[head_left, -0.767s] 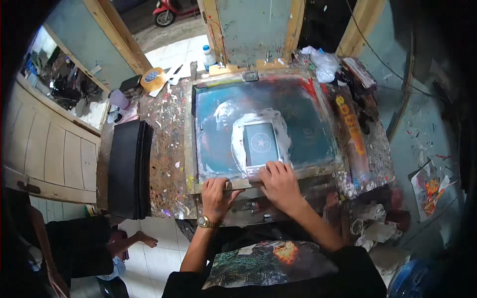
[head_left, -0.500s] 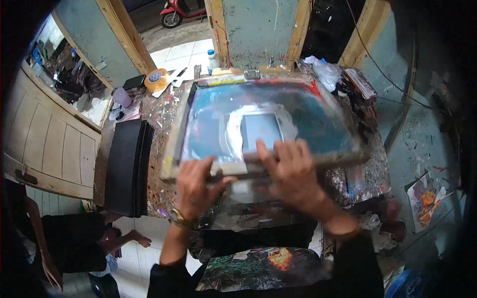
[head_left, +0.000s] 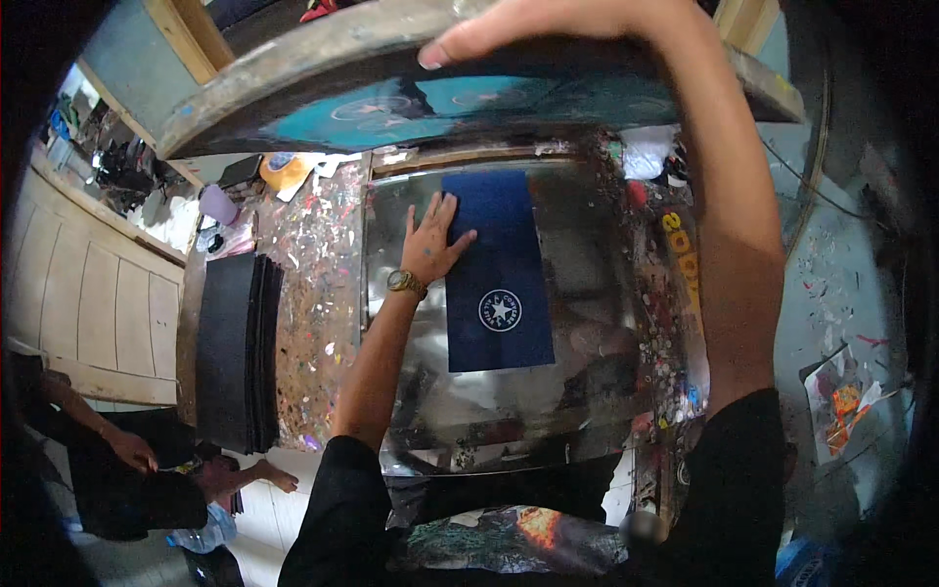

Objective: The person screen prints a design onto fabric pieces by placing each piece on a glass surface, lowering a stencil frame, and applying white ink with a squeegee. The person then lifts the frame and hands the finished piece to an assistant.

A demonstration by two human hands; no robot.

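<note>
A dark blue rectangle of fabric [head_left: 496, 264] with a round white star print near its lower end lies on the dark glossy board [head_left: 587, 391]. My left hand [head_left: 433, 247], a gold watch at its wrist, rests on the fabric's left edge with fingers spread. Up at the top of the view, my right hand [head_left: 548, 20] grips the near edge of a raised screen-printing frame [head_left: 293, 73]; its thumb shows below the edge, while the other fingers are partly out of view. The tilted frame shows its underside, a teal mesh [head_left: 391, 108] with round star shapes.
Left of the board, a stack of black sheets [head_left: 233, 352] lies on the paint-spattered table [head_left: 313, 293]. A purple cup [head_left: 217, 203] and an orange tape roll [head_left: 287, 171] stand behind it. Another person's hand [head_left: 132, 448] shows at the lower left.
The frame has swung up from the board, baring the printed blue fabric. My left hand has let go of the frame and moved onto the fabric; my right hand has risen with the frame.
</note>
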